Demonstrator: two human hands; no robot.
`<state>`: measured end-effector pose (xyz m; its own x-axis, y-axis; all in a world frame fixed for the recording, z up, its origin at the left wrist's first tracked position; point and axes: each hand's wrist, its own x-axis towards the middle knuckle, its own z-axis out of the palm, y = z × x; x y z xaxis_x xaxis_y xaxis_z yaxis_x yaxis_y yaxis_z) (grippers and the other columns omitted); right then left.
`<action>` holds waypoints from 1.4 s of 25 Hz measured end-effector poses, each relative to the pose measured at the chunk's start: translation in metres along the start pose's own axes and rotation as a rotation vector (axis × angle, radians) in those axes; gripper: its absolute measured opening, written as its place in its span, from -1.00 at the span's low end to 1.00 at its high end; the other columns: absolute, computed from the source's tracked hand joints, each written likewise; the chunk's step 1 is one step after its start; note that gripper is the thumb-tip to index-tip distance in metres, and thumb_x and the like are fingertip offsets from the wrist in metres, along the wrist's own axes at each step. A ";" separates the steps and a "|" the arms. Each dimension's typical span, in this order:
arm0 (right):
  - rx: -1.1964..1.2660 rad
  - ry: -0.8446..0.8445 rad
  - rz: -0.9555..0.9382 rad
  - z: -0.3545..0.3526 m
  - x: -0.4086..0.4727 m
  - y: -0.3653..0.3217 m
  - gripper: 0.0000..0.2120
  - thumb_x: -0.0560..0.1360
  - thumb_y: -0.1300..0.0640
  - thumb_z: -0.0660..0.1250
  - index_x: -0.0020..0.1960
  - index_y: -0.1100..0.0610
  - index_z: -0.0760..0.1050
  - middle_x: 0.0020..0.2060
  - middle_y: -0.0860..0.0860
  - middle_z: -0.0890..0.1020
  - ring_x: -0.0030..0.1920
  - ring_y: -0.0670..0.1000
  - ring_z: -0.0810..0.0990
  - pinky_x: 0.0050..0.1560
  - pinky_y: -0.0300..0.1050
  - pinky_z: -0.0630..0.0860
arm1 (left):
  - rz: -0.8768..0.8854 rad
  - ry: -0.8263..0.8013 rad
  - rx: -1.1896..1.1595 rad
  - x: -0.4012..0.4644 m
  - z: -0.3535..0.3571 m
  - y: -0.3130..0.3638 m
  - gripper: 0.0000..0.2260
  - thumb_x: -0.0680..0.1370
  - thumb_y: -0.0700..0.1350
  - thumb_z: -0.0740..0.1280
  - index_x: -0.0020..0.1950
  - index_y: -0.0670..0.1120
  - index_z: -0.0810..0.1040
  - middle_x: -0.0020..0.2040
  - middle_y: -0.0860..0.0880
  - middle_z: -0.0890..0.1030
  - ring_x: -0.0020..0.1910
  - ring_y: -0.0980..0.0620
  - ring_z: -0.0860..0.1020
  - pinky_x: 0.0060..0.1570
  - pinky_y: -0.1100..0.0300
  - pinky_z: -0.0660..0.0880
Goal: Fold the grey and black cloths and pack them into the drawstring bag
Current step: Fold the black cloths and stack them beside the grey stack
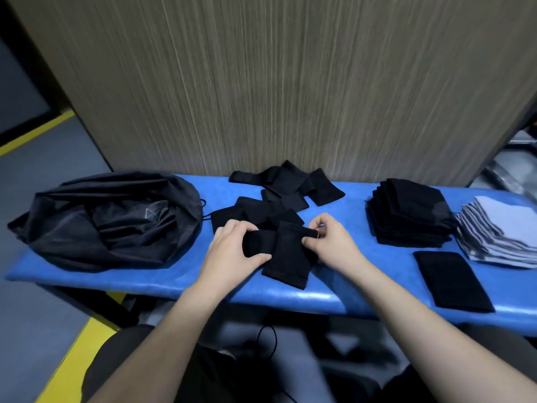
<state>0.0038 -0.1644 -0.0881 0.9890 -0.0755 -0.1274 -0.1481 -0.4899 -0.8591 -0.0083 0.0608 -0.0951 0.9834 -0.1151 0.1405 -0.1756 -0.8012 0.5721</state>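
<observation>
A black cloth lies at the middle of the blue bench. My left hand grips its folded left end between thumb and fingers. My right hand pinches its right edge. Behind them several loose black cloths lie scattered. The black drawstring bag sits bulging at the bench's left end, its cord trailing toward the cloths. At the right stand a stack of folded black cloths and a stack of folded grey cloths. One flat black cloth lies near the front edge.
A wood-grain panel rises right behind the bench. Grey floor with yellow lines runs along the left. A black cable hangs below the bench, over my lap.
</observation>
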 end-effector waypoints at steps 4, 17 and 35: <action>-0.046 0.042 0.014 -0.037 -0.006 0.021 -0.86 0.50 0.23 0.32 -0.08 0.05 0.38 -0.18 0.14 0.62 -0.27 0.08 0.54 -0.22 0.02 0.52 | 0.094 -0.078 -0.052 -0.003 0.004 0.020 -0.63 0.44 -0.06 0.47 0.15 0.18 0.43 0.10 0.26 0.49 0.16 0.20 0.41 0.09 0.19 0.41; 0.097 0.108 0.061 -0.077 -0.023 0.066 -0.86 0.52 0.20 0.34 0.02 0.00 0.47 -0.12 0.11 0.62 -0.14 0.07 0.60 0.01 0.13 0.59 | 0.100 -0.046 -0.321 0.005 0.021 0.056 -0.57 0.43 -0.32 0.44 0.14 0.15 0.54 0.02 0.17 0.57 0.01 0.25 0.54 -0.07 0.49 0.37; 0.121 -0.197 -0.027 -0.076 -0.055 0.035 -0.23 0.35 -0.06 0.59 0.44 -0.03 0.28 0.17 -0.16 0.56 0.09 -0.29 0.56 0.06 -0.30 0.53 | 0.149 -0.582 -0.806 0.004 0.064 0.108 -0.21 0.38 -0.42 0.25 0.58 0.00 0.17 0.47 -0.06 0.35 0.09 0.17 0.61 0.06 0.25 0.49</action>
<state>-0.0556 -0.2435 -0.0735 0.9758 0.1125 -0.1876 -0.1321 -0.3807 -0.9152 -0.0204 -0.0637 -0.0850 0.7807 -0.6237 -0.0389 -0.0658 -0.1440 0.9874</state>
